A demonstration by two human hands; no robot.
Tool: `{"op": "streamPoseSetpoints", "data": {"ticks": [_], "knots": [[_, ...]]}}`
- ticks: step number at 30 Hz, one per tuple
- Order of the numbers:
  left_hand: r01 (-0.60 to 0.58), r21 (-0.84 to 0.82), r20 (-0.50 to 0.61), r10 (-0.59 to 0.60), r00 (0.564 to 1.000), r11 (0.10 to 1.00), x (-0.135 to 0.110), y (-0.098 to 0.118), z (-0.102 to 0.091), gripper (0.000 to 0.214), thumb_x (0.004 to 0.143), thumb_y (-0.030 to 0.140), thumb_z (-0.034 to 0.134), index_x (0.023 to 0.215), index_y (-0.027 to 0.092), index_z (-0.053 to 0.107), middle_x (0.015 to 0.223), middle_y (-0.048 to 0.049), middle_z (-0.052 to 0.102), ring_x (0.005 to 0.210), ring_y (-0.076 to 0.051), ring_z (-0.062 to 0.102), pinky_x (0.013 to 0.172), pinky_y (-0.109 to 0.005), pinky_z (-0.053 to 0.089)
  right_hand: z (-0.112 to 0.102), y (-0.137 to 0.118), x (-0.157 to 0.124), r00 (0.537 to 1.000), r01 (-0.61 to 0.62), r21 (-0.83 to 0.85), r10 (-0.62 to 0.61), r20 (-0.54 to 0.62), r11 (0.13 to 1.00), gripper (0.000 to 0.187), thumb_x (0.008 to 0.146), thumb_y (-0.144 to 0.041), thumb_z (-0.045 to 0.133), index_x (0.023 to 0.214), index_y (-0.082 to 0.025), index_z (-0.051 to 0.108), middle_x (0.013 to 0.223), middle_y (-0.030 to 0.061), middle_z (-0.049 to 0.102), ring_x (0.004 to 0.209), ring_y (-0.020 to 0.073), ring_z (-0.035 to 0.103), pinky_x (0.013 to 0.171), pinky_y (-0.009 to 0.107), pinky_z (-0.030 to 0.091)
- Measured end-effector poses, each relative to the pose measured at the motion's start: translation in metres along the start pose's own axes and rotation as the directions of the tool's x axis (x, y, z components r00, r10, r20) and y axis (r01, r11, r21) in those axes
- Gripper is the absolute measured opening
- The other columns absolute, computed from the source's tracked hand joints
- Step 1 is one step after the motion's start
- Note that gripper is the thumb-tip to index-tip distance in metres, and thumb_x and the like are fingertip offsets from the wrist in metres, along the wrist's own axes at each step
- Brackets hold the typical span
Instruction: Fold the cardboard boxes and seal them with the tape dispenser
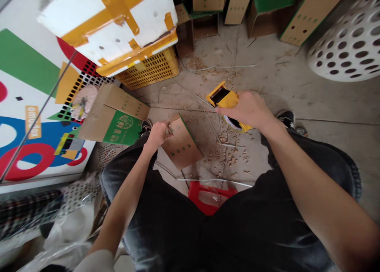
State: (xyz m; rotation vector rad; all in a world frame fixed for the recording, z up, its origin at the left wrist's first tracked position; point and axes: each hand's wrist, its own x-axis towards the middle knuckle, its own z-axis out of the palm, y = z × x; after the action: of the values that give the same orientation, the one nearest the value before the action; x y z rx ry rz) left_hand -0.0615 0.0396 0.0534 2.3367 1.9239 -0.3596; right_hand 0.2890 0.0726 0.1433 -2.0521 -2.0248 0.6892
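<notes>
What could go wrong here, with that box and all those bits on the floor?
The box could slip or twist, as only the left hand grips it, near an edge. The right hand holds a tape dispenser above loose bits, which might stick to the tape. Thin straps could snag a foot.

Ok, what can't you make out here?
Head view:
Middle of yellow plastic tape dispenser: covered by right hand.
Print on brown cardboard box at left hand: too small.
Rest of red plastic object: hidden by dark trousers.
Rest of white perforated plastic basket: cut off by right edge.
</notes>
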Motion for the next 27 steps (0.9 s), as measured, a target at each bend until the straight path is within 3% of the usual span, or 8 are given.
{"op": "streamPoseSetpoints", "data": {"ticks": [11,21,27], "knots": [[-0.079,0.045,0.047,0.077,0.996,0.996,-0.001,-0.005,-0.007,0.041,0.087,0.035,0.071,0.121,0.015,0.065,0.103,-0.0161,0.075,0.102,-0.033,0.069,0.085,-0.037,0.049,0.000,-0.001,0.000,0.999,-0.022,-0.001,0.022,0.039,1.000,0.069,0.072,-0.073,0.069,0.111,-0.016,0.066,0.103,0.0210,0.068,0.098,0.0392,0.065,0.075,0.045,0.049],[-0.148,0.091,0.110,0.138,0.984,0.985,-0.002,-0.009,-0.013,0.030,0.094,0.030,0.060,0.120,0.016,0.063,0.101,-0.0137,0.074,0.098,-0.029,0.070,0.087,-0.035,0.048,0.003,0.001,0.002,0.999,-0.010,-0.022,0.010,0.040,1.000,0.072,0.070,-0.076,0.069,0.113,-0.018,0.067,0.105,0.0209,0.070,0.098,0.0402,0.066,0.074,0.045,0.049],[-0.130,0.087,0.128,0.118,0.985,0.988,-0.003,-0.008,-0.014,0.028,0.095,0.024,0.052,0.119,0.015,0.064,0.101,-0.0152,0.073,0.098,-0.029,0.069,0.089,-0.036,0.048,0.002,0.002,0.001,0.998,0.019,-0.016,-0.018,0.062,1.000,0.072,0.073,-0.076,0.066,0.116,-0.019,0.066,0.108,0.0218,0.070,0.101,0.0431,0.066,0.075,0.048,0.049]]}}
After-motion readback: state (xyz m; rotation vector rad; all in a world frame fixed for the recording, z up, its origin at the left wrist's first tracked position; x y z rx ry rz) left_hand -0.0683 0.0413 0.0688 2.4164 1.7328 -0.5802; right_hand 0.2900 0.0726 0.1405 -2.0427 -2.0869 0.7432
